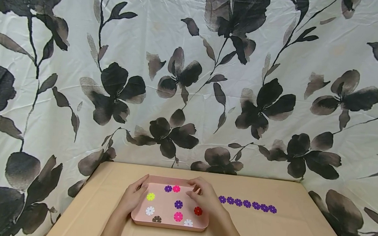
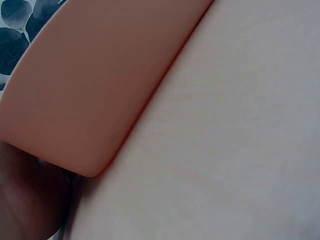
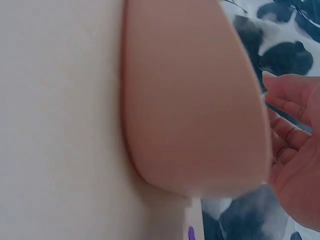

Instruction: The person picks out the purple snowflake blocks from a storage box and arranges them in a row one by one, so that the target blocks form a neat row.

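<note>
A shallow pink tray (image 1: 166, 225) lies on the table in the head view, with several small flower-shaped discs spread over its floor. Among them are a yellow disc (image 1: 150, 196), a red disc (image 1: 197, 211) and a purple disc (image 1: 178, 204). My left hand (image 1: 131, 197) grips the tray's left side, thumb over the rim. My right hand (image 1: 208, 198) is over the right rim, its fingers loosely bent above the tray floor and apart from the thumb. Both wrist views show the tray's outer wall close up, with the right hand (image 3: 297, 145) beside its rim.
To the right of the tray, a row of purple flower discs (image 1: 247, 204) runs across the tan tabletop (image 1: 266, 231). Behind the table hangs a white cloth (image 1: 228, 116) with dark flowers. Two small dark objects show at the bottom edge of the head view.
</note>
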